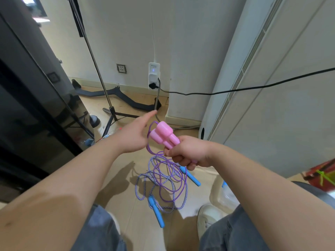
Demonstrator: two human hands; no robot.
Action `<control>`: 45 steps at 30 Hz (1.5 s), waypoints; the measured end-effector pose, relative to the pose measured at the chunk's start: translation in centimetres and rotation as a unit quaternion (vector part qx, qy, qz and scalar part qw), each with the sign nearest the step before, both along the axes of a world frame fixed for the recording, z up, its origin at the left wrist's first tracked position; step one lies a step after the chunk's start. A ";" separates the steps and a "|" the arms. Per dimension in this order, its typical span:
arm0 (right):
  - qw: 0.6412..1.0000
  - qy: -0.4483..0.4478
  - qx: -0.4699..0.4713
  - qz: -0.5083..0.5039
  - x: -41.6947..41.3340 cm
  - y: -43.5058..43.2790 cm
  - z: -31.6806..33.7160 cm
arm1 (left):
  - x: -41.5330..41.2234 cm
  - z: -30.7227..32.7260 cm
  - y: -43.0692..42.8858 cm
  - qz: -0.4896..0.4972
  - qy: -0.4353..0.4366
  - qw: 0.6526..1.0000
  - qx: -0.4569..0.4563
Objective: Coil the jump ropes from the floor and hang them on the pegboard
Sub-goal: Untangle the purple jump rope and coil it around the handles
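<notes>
Right hand (pixel 188 153) clenched round both pink handles (pixel 164 134); left hand (pixel 135 134) flat-open, gripping nothing. Purple rope (pixel 168 171) trails to the floor, tangled through blue-handled rope (pixel 155 212) (risk: coiling may drag that one up and snarl both).

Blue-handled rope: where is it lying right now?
In the head view, the blue-handled rope lies tangled on the floor at centre, just below the right hand gripping the pink handles.
</notes>
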State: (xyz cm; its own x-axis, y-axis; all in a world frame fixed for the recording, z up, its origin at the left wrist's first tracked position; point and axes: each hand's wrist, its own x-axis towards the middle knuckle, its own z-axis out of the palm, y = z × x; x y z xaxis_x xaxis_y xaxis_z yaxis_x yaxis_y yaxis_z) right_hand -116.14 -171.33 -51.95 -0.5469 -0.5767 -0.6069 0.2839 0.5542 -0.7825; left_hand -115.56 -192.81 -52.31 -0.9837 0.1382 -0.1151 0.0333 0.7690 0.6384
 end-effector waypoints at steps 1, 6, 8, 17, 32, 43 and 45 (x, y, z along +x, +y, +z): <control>1.000 -0.007 0.000 0.007 0.0 0.1 0.1 | 0.3 -0.1 0.0 -0.056 0.022 0.998 -0.010; 0.998 -0.047 -0.044 0.014 -0.1 0.5 0.5 | 0.7 -0.3 1.0 -0.084 0.096 0.992 -0.002; 0.995 -0.062 -0.084 0.003 -0.3 1.0 0.5 | 0.6 -0.3 0.8 -0.072 0.114 0.991 -0.005; 0.993 -0.047 -0.105 0.023 -0.1 1.9 0.9 | 0.8 -0.9 0.6 -0.104 0.129 0.986 -0.033; 0.986 -0.094 -0.138 0.023 0.6 2.0 2.0 | 1.7 0.7 0.6 -0.043 0.131 0.986 -0.097; 0.980 -0.116 -0.163 -0.018 1.0 1.7 2.7 | 1.4 0.1 1.4 0.058 0.103 0.993 -0.003; 0.979 -0.092 -0.178 -0.039 1.2 1.1 2.9 | 1.2 0.3 2.5 0.135 0.063 0.979 0.142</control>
State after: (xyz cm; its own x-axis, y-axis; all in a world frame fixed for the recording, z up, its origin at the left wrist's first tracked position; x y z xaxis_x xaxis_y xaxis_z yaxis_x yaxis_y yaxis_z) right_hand -114.92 -170.19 -49.02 -0.4989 -0.7304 -0.4665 0.4685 0.2256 -0.8542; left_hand -114.36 -190.34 -52.04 -0.9928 -0.1191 0.0147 -0.0539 0.5525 0.8318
